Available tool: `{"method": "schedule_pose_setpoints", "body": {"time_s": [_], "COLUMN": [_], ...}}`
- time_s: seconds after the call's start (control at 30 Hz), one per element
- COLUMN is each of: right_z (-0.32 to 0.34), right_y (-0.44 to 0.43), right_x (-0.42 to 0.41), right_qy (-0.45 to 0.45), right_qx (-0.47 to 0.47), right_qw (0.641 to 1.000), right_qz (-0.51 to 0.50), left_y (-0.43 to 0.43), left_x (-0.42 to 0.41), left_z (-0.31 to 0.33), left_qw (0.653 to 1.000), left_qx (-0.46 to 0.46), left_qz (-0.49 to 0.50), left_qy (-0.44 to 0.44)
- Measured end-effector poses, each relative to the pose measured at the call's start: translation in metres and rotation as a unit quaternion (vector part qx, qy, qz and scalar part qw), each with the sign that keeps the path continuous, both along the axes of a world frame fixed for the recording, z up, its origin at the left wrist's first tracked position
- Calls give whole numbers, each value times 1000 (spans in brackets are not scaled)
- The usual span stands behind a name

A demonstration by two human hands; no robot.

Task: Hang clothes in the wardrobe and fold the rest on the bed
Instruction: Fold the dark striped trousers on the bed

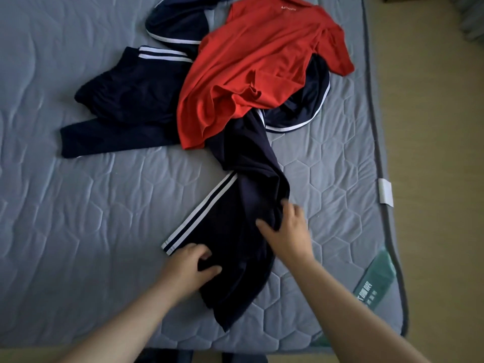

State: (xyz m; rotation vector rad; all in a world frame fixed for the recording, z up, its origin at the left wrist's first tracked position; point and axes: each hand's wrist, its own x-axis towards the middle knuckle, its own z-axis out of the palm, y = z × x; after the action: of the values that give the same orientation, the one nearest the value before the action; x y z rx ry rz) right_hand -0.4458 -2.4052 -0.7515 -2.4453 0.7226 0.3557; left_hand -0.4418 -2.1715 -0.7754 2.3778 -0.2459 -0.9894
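Note:
A navy garment with two white side stripes (pixel 235 213) stretches from the clothes pile toward the near edge of the grey quilted bed (pixel 91 205). My left hand (pixel 191 265) pinches its lower hem. My right hand (pixel 286 231) grips a bunch of its fabric further up on the right. A red polo shirt (pixel 251 66) lies crumpled on top of the pile. Other navy striped pieces (pixel 125 100) spread out to the left and behind it.
The mattress's right edge has a white tag (pixel 386 191) and a green label (pixel 375 281). Beige floor (pixel 440 153) runs along the right side. The near edge of the bed lies just below my forearms.

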Motion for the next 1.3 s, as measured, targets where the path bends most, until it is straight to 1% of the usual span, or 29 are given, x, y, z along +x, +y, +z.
{"method": "schedule_pose_setpoints", "body": {"time_s": [0.07,0.13,0.17,0.27,0.37,0.43,0.47,0.5,0.53,0.6,0.67,0.73,0.77,0.8,0.83,0.9,0.93,1.0,1.13,1.23,1.3], "right_z": [-5,-14,-17,-21,-12,7,18,27,39,60,75,80,81,81,81,83,84,92,133,181,224], "right_y": [-9,-12,-13,-9,-1,0,1,0,-3,-8,-14,-20,-24,-28,-33,-40,-43,-43,-33,-26,-20], "right_x": [41,77,91,110,96,74,61,49,37,18,4,-4,-7,-9,-10,-13,-14,-11,7,31,48], "right_qy": [16,30,32,18,-10,-9,-4,-2,0,-2,-2,12,20,29,45,90,110,117,47,6,-28], "right_qx": [60,144,166,157,197,209,207,206,200,198,208,210,203,197,186,170,175,192,199,200,200], "right_qw": [996,983,978,983,978,977,978,979,979,978,975,975,977,977,978,976,973,971,978,979,979], "right_qz": [-60,-109,-122,-93,-73,-37,-12,11,34,70,82,71,68,71,78,103,106,85,33,37,41], "left_y": [-3,-5,-7,-10,-13,-18,-23,-30,-41,-64,-85,-99,-105,-106,-107,-103,-99,-87,-58,-44,-36], "left_x": [14,25,31,48,63,70,75,80,88,101,109,112,112,113,115,118,120,121,128,145,156], "left_z": [-3,-5,-6,-4,3,11,15,18,25,31,32,30,32,32,36,54,65,93,166,233,288], "left_qw": [998,994,993,991,988,981,972,956,933,874,827,786,776,777,791,833,849,870,896,921,931], "left_qx": [-27,-52,-58,-63,-66,-75,-89,-110,-132,-170,-178,-176,-175,-166,-146,-106,-99,-107,-138,-167,-176], "left_qz": [40,83,99,115,134,178,219,271,331,435,497,553,574,588,585,543,518,476,395,310,266], "left_qy": [-33,-41,-39,-43,-42,-27,-5,22,55,136,196,211,193,152,101,10,-22,-72,-147,-165,-177]}}
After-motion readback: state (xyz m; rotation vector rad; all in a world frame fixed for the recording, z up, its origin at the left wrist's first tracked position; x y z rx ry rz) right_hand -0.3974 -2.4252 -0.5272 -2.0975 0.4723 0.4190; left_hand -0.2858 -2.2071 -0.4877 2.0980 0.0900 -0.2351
